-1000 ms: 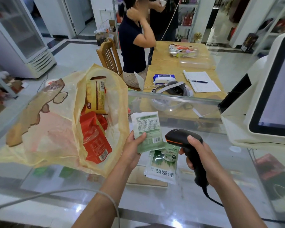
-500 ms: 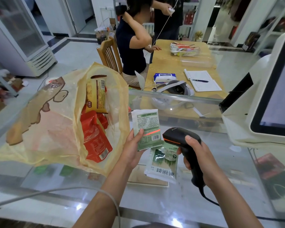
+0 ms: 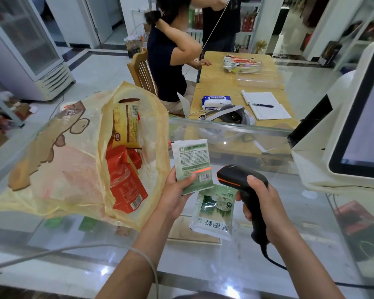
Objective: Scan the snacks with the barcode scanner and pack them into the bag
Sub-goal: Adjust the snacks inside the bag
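My left hand (image 3: 177,190) holds a pale green snack packet (image 3: 192,160) upright, its back with the barcode facing me. A red scan line lies across the packet just above the barcode. My right hand (image 3: 261,203) grips the black barcode scanner (image 3: 235,175), its head pointed left at the packet. A second green packet (image 3: 214,212) lies flat on the glass counter (image 3: 289,244) below them. To the left, a translucent yellow bag (image 3: 58,160) lies open on its side with red packets (image 3: 123,182) and a yellow packet (image 3: 126,124) inside.
A white checkout terminal (image 3: 354,126) stands at the right edge of the counter. A grey cable (image 3: 73,249) crosses the near left. Beyond the counter a wooden table (image 3: 225,87) carries a notebook, wipes and trays, with two people beside it.
The packet and the scanner have drawn closer together, and a red scan line now shows on the packet near its barcode. The view has tilted down a little.
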